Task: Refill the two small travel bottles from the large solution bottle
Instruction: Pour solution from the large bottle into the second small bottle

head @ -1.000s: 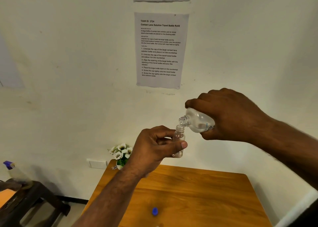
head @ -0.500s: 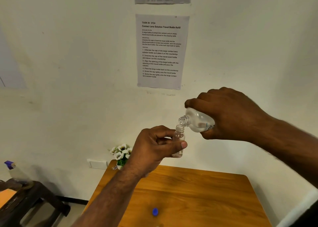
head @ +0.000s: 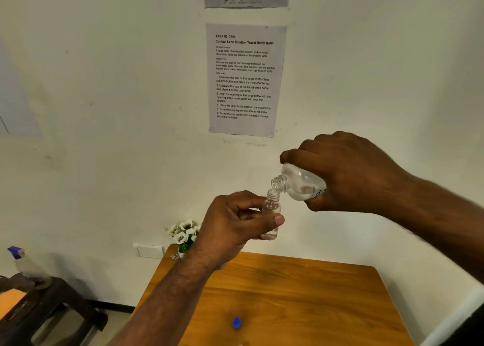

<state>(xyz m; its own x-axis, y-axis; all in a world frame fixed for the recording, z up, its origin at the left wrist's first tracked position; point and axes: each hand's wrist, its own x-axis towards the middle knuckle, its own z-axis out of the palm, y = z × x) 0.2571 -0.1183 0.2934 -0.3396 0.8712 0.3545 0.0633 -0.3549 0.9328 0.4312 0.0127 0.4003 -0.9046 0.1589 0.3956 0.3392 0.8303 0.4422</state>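
My left hand (head: 235, 222) grips a small clear travel bottle (head: 272, 209) upright in the air above the wooden table (head: 301, 293). My right hand (head: 348, 172) holds the large clear solution bottle (head: 298, 182) tipped down to the left, its open threaded neck resting against the small bottle's open mouth. Some clear liquid sits at the bottom of the small bottle. A blue cap (head: 237, 322) lies on the table near the front edge. The second travel bottle is not in view.
A small pot of white flowers (head: 184, 234) stands at the table's back left corner against the wall. Left of the table is a dark stool (head: 49, 309) with a spray bottle (head: 26, 265) on it. A task sheet (head: 245, 79) hangs on the wall.
The large bottle's neck has dipped slightly lower onto the small bottle's mouth. Both hands stay nearly in the same place.
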